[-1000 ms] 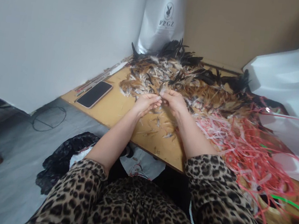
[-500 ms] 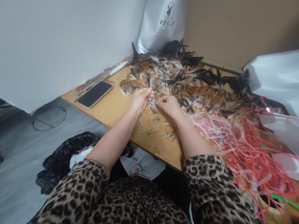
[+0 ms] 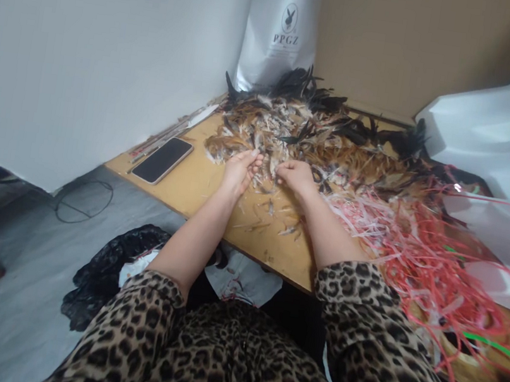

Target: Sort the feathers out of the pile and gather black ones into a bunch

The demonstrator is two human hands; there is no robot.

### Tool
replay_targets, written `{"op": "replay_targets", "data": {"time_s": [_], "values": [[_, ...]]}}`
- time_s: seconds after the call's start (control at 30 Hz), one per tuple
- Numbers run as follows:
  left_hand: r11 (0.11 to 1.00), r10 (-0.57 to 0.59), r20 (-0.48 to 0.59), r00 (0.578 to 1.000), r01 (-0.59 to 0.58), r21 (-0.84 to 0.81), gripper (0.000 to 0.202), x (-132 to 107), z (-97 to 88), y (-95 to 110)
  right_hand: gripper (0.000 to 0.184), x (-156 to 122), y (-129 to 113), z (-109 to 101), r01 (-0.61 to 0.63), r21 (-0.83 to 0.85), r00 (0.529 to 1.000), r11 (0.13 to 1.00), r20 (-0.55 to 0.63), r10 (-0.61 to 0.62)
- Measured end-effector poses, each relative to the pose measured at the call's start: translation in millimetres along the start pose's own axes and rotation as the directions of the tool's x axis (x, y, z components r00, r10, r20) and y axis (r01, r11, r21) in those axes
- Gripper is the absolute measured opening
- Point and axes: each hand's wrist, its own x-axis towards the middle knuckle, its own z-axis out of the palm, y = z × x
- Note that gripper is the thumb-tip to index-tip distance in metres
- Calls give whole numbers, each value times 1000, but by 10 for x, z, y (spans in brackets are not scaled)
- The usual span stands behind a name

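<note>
A heap of brown, white and black feathers (image 3: 365,159) covers the far part of the wooden table (image 3: 209,190). At its near edge, my left hand (image 3: 242,168) is closed, thumb against fingers, palm partly turned up. A little to the right of it, my right hand (image 3: 296,177) is closed in a pinch, knuckles up. Whatever lies between the fingertips of either hand is too small to make out. Loose feather bits (image 3: 271,209) are scattered on the wood just below both hands.
A phone (image 3: 162,160) lies at the left. Pink and red plastic strips (image 3: 422,254) pile up at the right, over a tape roll (image 3: 461,352). A silver bag (image 3: 280,41) stands behind the feathers. Below the table is a black plastic bag (image 3: 104,270).
My right hand has moved slightly right, away from my left hand, widening the gap between them. My left hand stays nearly where it was.
</note>
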Motion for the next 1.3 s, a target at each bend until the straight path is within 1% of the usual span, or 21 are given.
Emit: {"op": "replay_targets", "data": {"time_s": [0.03,0.1,0.17,0.27,0.4,0.6,0.77,0.93,1.07,1.2,1.3], "values": [[1000,-7,3,1000,7,2,5,0,1,-2,10,3,-4,-10,-45,91,999,995,10,44],[1000,-21,10,1000,21,17,5,3,0,-10,9,11,-12,-17,-91,255,996,963,31,86],[999,-28,25,999,27,31,4,7,-3,-17,16,21,-17,-14,-119,393,993,912,62,103],[999,-30,46,999,28,43,3,14,-13,-32,22,31,-26,-15,-182,511,982,840,132,133],[995,-35,55,998,29,99,4,19,-28,-66,16,22,-51,-41,-233,553,969,800,204,141],[978,-32,90,995,12,207,7,-5,-17,-115,22,3,-83,-56,-260,608,963,750,216,159],[974,-38,119,992,10,226,6,-31,4,-129,19,0,-82,-3,-233,631,969,740,211,125],[973,-44,121,992,15,231,7,-26,6,-145,21,-35,-121,21,-253,637,965,729,216,146],[973,-25,131,991,-6,231,10,-18,-1,-157,23,-46,-135,43,-236,631,969,739,209,131],[971,8,137,990,-40,236,11,-20,3,-160,18,-35,-114,83,-182,594,979,784,180,91],[972,-1,125,992,-28,233,12,-25,11,-150,14,-25,-94,79,-180,591,981,787,163,103]]}}
